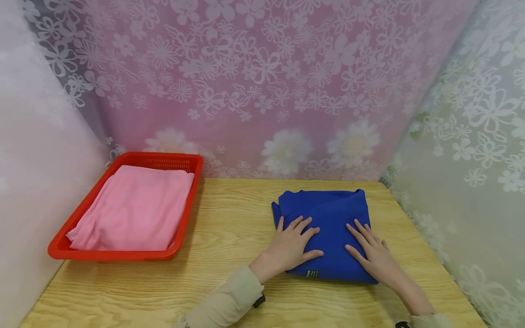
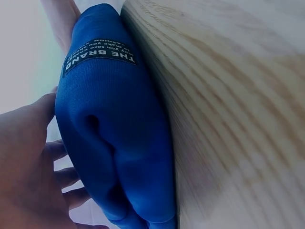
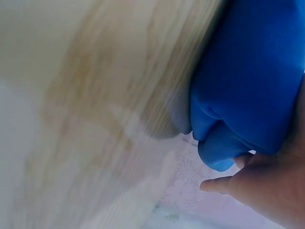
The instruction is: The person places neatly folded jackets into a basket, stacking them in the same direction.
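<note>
A folded blue garment [image 1: 332, 214] lies on the right part of the wooden table. On its left side rests my left hand [image 1: 290, 243], fingers spread over the cloth. My right hand [image 1: 374, 255] lies on its right side, fingers extended. A small dark label with white print [image 2: 100, 53] sits on the garment's near edge, reading "THE BRAND". The left wrist view shows the thick folded layers of the blue garment [image 2: 119, 138] beside my left hand [image 2: 33, 167]. In the right wrist view my right hand [image 3: 267, 183] is against the blue garment [image 3: 248, 81].
A red plastic basket [image 1: 186, 218] stands at the table's left, with folded pink cloth [image 1: 139, 209] inside it. The wood-grain table [image 1: 229, 218] is bordered by a pink floral backdrop [image 1: 254, 91] behind and a pale floral side panel [image 1: 476, 150] at right.
</note>
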Demonstrator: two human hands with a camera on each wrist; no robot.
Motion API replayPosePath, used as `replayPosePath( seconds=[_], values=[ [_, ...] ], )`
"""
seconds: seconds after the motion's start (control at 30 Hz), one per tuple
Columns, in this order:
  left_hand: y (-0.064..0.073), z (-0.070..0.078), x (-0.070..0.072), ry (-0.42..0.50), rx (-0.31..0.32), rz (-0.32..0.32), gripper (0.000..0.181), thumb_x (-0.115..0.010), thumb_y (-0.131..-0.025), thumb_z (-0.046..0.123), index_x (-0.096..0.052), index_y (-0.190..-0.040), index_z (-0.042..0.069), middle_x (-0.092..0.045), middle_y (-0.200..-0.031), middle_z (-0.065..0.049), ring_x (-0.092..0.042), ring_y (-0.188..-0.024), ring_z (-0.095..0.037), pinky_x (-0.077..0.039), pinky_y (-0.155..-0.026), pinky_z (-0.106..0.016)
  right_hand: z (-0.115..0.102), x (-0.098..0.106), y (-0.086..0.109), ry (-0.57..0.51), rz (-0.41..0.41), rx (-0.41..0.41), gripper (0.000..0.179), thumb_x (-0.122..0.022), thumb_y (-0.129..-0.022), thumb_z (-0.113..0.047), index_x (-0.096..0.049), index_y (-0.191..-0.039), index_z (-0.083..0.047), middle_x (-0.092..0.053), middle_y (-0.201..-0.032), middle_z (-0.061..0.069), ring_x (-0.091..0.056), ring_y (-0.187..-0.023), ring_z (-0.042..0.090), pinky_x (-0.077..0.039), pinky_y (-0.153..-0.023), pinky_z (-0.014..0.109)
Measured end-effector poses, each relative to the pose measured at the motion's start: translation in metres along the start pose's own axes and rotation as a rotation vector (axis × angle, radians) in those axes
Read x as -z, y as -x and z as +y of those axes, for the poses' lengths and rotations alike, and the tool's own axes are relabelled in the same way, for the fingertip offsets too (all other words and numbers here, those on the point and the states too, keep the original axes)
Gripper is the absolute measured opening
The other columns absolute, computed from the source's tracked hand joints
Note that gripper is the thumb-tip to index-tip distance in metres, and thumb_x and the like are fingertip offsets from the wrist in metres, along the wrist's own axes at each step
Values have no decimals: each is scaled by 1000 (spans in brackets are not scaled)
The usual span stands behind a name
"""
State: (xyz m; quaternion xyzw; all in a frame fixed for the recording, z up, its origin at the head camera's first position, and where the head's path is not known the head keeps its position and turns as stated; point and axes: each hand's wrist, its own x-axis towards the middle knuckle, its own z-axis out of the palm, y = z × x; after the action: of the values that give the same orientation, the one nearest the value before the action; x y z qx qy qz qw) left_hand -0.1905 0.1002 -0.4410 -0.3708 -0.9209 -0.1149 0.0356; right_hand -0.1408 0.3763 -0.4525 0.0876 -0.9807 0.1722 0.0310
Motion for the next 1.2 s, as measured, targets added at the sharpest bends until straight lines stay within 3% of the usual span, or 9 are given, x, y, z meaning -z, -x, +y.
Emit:
replayPosePath(
  seconds=[0.43, 0.73, 0.93, 1.2],
  values=[
    [20, -20, 0, -24, 14, 25, 64, -39, -101, 67, -43, -155, 33, -33, -164, 1, -29, -152, -22, -24, -118, -65, -27, -11, -6, 41, 19, 38, 66, -57, -103, -44, -38, -158, -13, -26, -163, 22, -23, -146, 54, -18, -101, 85],
    [34, -39, 2, 14, 10, 32, 64, -39, -101, 66, -43, -155, 32, -34, -164, 1, -28, -152, -22, -24, -117, -67, -44, -19, -14, 53, 17, 54, 66, -57, -102, -45, -39, -157, -13, -27, -163, 22, -24, -146, 53, -19, -101, 84],
    [46, -51, 5, 16, 25, 61, 62, -41, -101, 65, -45, -153, 32, -36, -162, 1, -30, -152, -23, -25, -115, -68, -61, -24, -20, 74, 46, 85, 64, -58, -102, -42, -41, -156, -13, -29, -162, 21, -26, -146, 52, -21, -102, 84],
    [59, -63, 7, 44, 62, 44, 65, -42, -100, 66, -41, -156, 33, -37, -162, 2, -30, -152, -22, -24, -115, -69, -78, -30, -25, 121, 63, 89, 63, -60, -101, -42, -43, -156, -14, -32, -162, 20, -29, -146, 50, -23, -101, 84]
  ],
)
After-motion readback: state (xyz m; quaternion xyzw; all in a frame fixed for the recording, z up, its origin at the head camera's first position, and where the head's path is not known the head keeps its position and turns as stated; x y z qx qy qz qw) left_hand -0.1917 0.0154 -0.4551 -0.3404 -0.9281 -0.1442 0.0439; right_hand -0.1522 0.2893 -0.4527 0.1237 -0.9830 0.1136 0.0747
